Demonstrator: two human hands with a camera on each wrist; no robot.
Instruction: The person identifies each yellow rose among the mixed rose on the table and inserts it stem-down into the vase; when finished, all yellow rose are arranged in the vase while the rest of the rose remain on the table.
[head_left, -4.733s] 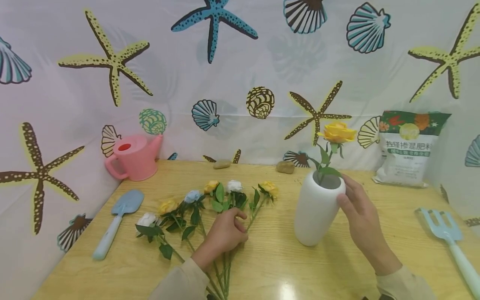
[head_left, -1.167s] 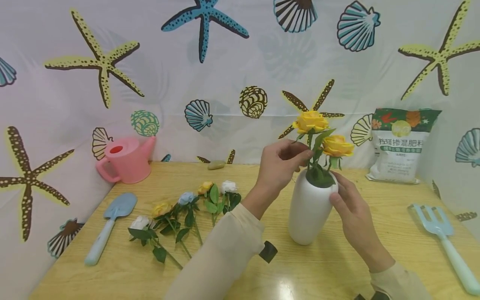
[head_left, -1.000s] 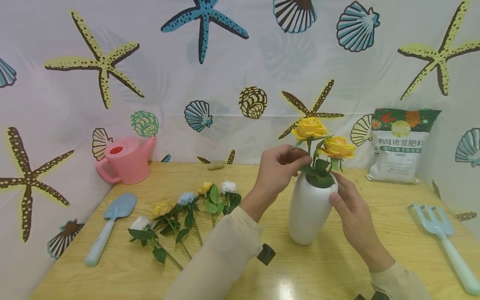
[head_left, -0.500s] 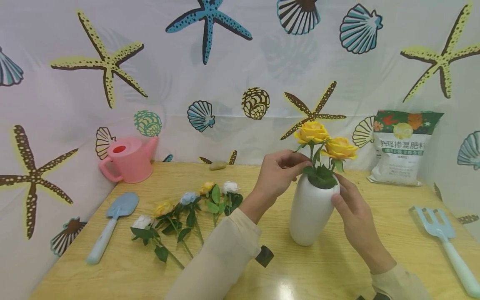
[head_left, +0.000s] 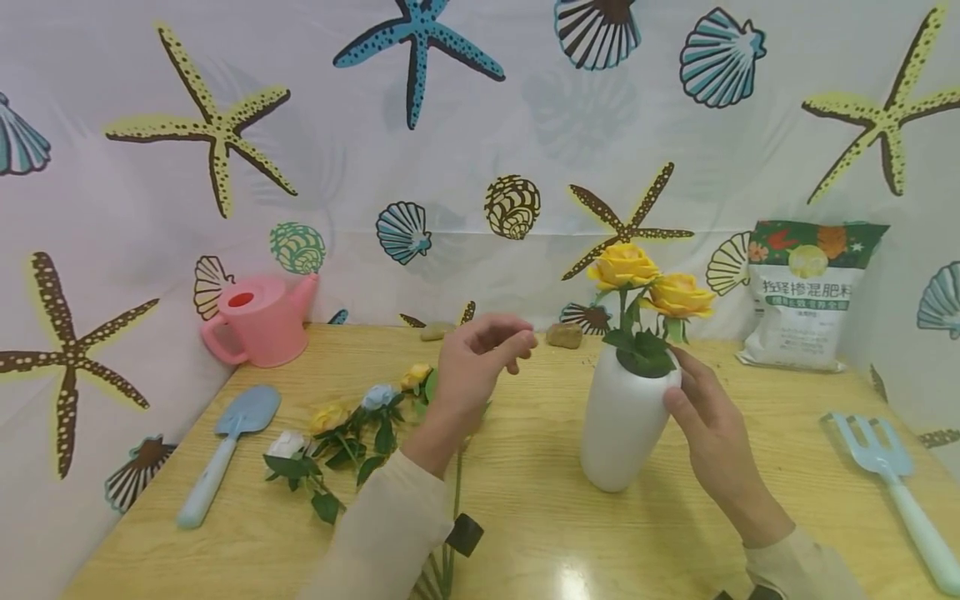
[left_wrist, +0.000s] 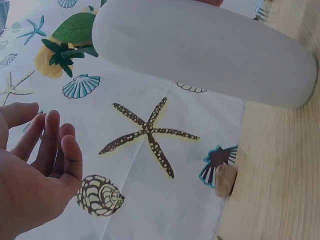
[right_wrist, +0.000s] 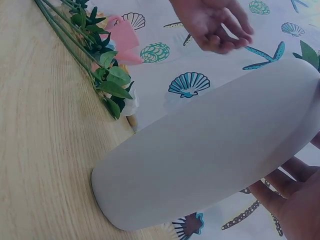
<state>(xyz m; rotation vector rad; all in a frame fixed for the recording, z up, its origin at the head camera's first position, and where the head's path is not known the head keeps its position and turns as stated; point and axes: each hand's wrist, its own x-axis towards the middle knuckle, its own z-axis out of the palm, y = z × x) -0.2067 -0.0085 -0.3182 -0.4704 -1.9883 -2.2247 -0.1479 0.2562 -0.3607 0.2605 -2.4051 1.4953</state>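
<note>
Vase: white vase (head_left: pixel 624 429) stands right of frame centre on the worktop (head_left: pixel 540 500), two yellow roses (head_left: pixel 648 283) in it.
Right hand: right hand (head_left: pixel 708 433) cups the vase's rim, fingers curled round it.
Left hand: left hand (head_left: pixel 472 367) hovers mid-frame, loosely curled, holding nothing.
Loose flowers: loose flowers (head_left: pixel 352 425) lie lower left.

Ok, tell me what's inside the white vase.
Two yellow roses stand in the white vase, their green leaves filling its mouth. The stems below the rim are hidden by the vase wall. The right hand holds the vase near its top.
</note>
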